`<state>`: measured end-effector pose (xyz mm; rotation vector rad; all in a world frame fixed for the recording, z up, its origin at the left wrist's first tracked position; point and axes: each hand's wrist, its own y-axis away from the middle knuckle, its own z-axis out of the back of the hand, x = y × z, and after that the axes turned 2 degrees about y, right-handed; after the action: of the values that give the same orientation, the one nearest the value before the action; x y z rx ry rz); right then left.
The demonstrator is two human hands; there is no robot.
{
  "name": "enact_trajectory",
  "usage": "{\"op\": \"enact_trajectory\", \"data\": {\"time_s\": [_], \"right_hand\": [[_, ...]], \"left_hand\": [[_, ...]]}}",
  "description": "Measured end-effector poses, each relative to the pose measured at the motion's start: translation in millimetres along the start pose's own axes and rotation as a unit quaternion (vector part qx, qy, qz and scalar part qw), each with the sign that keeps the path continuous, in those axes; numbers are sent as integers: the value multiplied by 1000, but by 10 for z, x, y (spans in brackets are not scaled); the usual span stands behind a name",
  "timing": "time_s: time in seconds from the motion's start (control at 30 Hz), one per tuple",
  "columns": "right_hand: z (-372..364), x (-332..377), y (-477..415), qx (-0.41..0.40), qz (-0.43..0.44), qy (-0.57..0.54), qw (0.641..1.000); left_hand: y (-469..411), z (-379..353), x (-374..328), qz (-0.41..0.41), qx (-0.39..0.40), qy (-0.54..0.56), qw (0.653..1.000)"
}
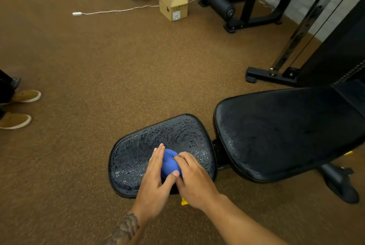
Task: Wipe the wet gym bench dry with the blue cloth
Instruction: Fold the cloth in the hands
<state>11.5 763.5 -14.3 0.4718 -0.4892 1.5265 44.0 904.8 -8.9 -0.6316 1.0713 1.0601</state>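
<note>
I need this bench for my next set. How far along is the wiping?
Barely started. Nothing looks dry yet: the seat pad is beaded with droplets all over, and the back pad shows droplets along its near edge. In hand: the left hand and right hand bunch the blue cloth on the seat pad. Left: both pads.

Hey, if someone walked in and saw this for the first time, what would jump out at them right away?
Probably the bright blue cloth, bunched between the left hand and the right hand on the bench seat low in the middle. Next, the water beads glinting over that black seat, with the backrest to its right. Farther off, an open cardboard box stands on the brown floor near the top.
</note>
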Motion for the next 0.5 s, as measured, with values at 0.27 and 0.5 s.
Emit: {"op": "enact_trajectory", "data": {"time_s": [0.27,0.5], "right_hand": [[932,-279,221,-38,-83,12,996],[2032,-933,399,-85,-156,20,984]], "left_hand": [[-294,-316,-720,-35,52,35,997],[-737,-1111,-1591,-81,117,37,989]]}}
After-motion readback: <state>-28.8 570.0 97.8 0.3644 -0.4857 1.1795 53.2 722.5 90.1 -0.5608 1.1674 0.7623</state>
